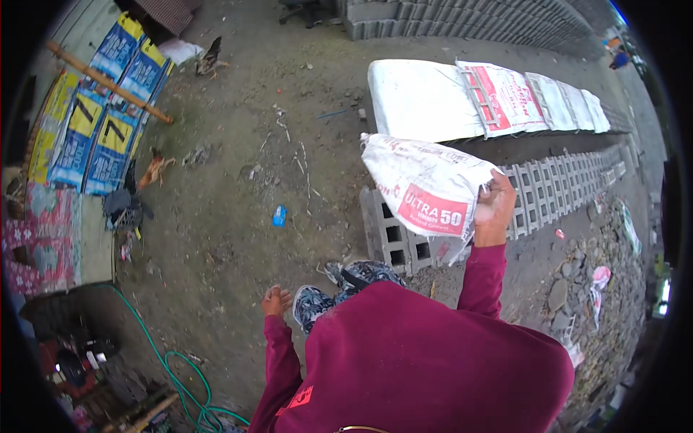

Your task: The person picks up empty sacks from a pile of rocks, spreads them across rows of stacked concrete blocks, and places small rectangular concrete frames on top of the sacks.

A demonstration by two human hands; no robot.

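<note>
My right hand [497,204] is closed on the edge of a white woven cement sack [440,167] with red print. The sack hangs spread out above the near end of a row of grey hollow concrete blocks [538,191]. My left hand [276,299] hangs beside my left leg with its fingers loosely apart and nothing in it. Beyond the held sack, another row is draped with white sacks [422,97], and several small hollow blocks [476,97] lie across them.
Stacked concrete blocks [462,18] line the back. Chickens [155,169] stand on the dirt at left, near blue and yellow sacks [108,119] and a bamboo pole [108,83]. A green hose [155,353] curls at lower left. Rubble [570,289] is heaped at right.
</note>
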